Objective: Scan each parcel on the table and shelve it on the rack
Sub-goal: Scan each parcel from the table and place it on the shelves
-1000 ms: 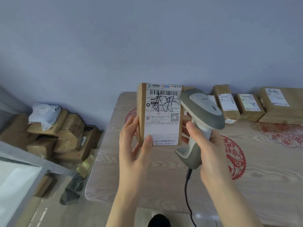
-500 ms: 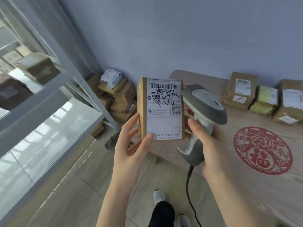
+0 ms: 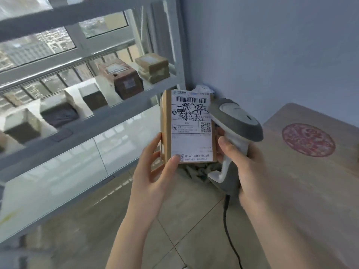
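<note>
Left hand (image 3: 155,171) pinches an upright brown parcel (image 3: 191,129) near its lower left corner, thumb on the white label, fingers along the side, label facing the camera. Right hand (image 3: 250,171), just right of the parcel, is curled round the grip of a grey corded scanner (image 3: 235,121). Left of both hands stands the rack (image 3: 124,111) holding several boxes (image 3: 126,80); to their right lies the wooden surface (image 3: 310,191).

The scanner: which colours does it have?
The scanner is dark grey with off-white parts, such as the handle front. The head view shows it.
</note>
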